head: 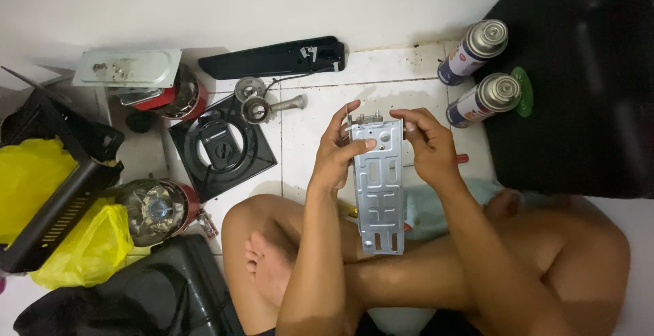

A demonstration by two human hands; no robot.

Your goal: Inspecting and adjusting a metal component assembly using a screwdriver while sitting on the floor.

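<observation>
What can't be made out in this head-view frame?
- Top end of the metal bracket: covered by the left hand and right hand.
- Red-handled tool: mostly behind the right hand.
- Black case: cut off by the right edge, too dark for detail.

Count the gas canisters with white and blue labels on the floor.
2. Both lie at the upper right beside the black mat: the upper canister and the lower canister just below it. Others may be hidden.
</observation>
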